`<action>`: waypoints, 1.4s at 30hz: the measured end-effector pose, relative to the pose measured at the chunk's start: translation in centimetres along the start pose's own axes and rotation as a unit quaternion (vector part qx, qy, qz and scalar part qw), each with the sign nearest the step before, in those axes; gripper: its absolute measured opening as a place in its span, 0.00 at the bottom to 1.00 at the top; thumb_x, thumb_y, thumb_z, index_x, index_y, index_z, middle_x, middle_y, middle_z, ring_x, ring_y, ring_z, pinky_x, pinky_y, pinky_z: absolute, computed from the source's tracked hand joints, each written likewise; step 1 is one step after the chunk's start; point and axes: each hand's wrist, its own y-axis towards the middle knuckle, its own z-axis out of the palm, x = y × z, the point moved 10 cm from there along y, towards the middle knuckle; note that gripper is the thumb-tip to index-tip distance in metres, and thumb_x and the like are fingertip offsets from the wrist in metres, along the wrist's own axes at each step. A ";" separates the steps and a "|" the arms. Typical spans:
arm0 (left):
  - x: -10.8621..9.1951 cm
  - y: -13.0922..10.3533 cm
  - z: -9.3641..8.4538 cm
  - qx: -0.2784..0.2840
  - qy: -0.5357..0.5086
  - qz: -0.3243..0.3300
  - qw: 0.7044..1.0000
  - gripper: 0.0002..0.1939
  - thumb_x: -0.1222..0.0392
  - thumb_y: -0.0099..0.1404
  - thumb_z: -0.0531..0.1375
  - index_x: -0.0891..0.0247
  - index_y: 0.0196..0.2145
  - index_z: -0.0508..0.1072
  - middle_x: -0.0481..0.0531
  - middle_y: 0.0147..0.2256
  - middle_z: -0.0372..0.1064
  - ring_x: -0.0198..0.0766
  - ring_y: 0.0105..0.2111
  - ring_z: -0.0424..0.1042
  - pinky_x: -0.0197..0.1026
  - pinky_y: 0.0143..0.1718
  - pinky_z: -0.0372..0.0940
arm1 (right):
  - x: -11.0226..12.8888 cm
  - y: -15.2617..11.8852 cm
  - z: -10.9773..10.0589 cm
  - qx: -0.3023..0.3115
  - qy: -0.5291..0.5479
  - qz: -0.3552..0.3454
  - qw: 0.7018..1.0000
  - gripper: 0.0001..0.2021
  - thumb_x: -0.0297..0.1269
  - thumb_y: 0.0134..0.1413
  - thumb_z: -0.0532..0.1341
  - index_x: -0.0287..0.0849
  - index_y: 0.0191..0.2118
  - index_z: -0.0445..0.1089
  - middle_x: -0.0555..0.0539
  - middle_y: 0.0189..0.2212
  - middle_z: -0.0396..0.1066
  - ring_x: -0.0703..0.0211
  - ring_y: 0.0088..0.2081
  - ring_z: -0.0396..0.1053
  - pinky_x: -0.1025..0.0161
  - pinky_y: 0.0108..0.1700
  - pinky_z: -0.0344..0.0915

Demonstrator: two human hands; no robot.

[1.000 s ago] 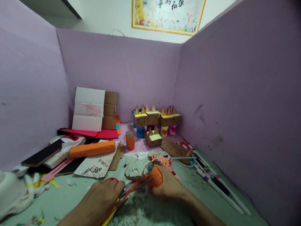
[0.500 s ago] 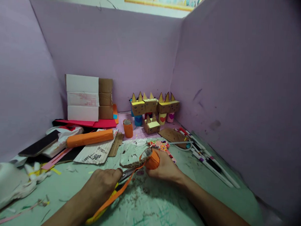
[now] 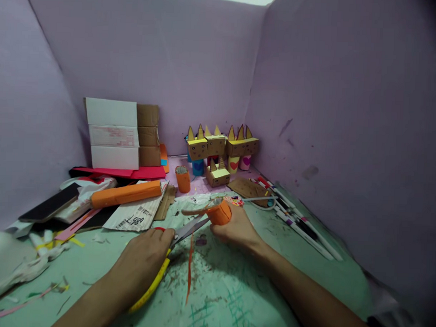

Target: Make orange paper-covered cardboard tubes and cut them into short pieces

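Note:
My left hand is wrapped round the handles of scissors, which have a yellow handle showing below. The blades are parted and point right, their tips close to an orange paper-covered tube. My right hand grips this tube, whose open end faces up and left. From its rim a brownish strip sticks out to the left. A thin orange strip hangs or lies below the blades; which, I cannot tell.
Cardboard animal figures and a short orange tube stand at the back. A long orange roll and flattened cardboard are at the left. Markers lie at the right; a white bowl-like object sits far left.
The scissors have opened and their blades now show clearly. The wide orange strip beside them is gone from there, and a thin one shows lower down. The camera view has tilted slightly downward.

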 end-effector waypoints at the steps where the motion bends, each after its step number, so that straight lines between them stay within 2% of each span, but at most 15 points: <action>1: 0.0 0.0 0.0 0.003 0.010 -0.007 1.000 0.14 0.71 0.63 0.44 0.64 0.40 0.66 0.58 0.37 0.69 0.46 0.37 0.69 0.46 0.37 0.62 | 0.0 0.0 0.2 0.005 0.002 -0.002 1.000 0.09 0.29 0.33 0.60 0.42 0.28 0.64 0.55 0.21 0.62 0.65 0.23 0.58 0.69 0.23 0.54; 6: -0.1 0.2 -0.2 0.000 0.029 -0.031 0.999 0.15 0.70 0.64 0.43 0.64 0.42 0.66 0.59 0.38 0.69 0.48 0.38 0.69 0.47 0.35 0.63 | 0.4 -0.3 0.3 -0.013 -0.056 -0.015 0.998 0.11 0.31 0.32 0.61 0.42 0.30 0.67 0.53 0.23 0.66 0.62 0.25 0.62 0.67 0.25 0.56; 13: -1.1 0.2 -0.2 0.008 0.008 -0.019 1.000 0.14 0.70 0.64 0.43 0.63 0.40 0.66 0.57 0.38 0.70 0.46 0.37 0.70 0.45 0.35 0.63 | 1.3 -1.0 1.2 -0.008 -0.087 -0.029 0.996 0.14 0.31 0.31 0.64 0.43 0.32 0.69 0.51 0.26 0.71 0.59 0.26 0.65 0.65 0.28 0.59; 19: -1.7 0.3 -0.2 0.002 -0.004 -0.017 1.000 0.14 0.69 0.65 0.43 0.62 0.41 0.65 0.55 0.37 0.71 0.44 0.35 0.71 0.44 0.34 0.64 | 1.8 -1.5 0.4 -0.069 -0.117 -0.044 0.990 0.13 0.29 0.32 0.62 0.43 0.32 0.68 0.50 0.26 0.72 0.57 0.27 0.67 0.64 0.29 0.59; 23: -1.7 0.4 0.3 0.005 0.002 -0.019 1.000 0.15 0.71 0.64 0.43 0.62 0.41 0.65 0.55 0.37 0.71 0.44 0.35 0.72 0.44 0.33 0.64 | 2.0 -1.8 0.3 -0.085 -0.122 -0.059 0.987 0.13 0.29 0.35 0.60 0.42 0.33 0.69 0.50 0.25 0.72 0.58 0.26 0.66 0.64 0.29 0.59; 28: -1.7 0.2 0.5 0.004 -0.018 -0.007 1.000 0.15 0.71 0.64 0.42 0.63 0.40 0.65 0.55 0.36 0.72 0.44 0.35 0.73 0.43 0.33 0.64 | 1.9 -1.9 0.6 -0.073 -0.102 -0.065 0.990 0.14 0.28 0.35 0.60 0.42 0.35 0.69 0.49 0.27 0.73 0.58 0.27 0.67 0.65 0.30 0.60; 34: -1.6 0.1 0.7 0.007 -0.020 0.001 1.000 0.14 0.72 0.63 0.43 0.63 0.36 0.65 0.55 0.33 0.72 0.44 0.32 0.73 0.43 0.32 0.63 | 1.5 -1.9 0.8 -0.065 -0.075 -0.043 0.994 0.15 0.31 0.31 0.65 0.43 0.34 0.70 0.50 0.26 0.72 0.59 0.26 0.66 0.65 0.28 0.57; 42: -1.2 0.4 1.0 0.014 -0.021 -0.007 1.000 0.11 0.71 0.61 0.46 0.64 0.36 0.65 0.53 0.30 0.71 0.43 0.29 0.72 0.41 0.29 0.61 | 1.4 -1.9 0.7 -0.068 -0.104 -0.029 0.992 0.13 0.29 0.32 0.63 0.43 0.31 0.69 0.51 0.23 0.70 0.59 0.25 0.63 0.66 0.27 0.56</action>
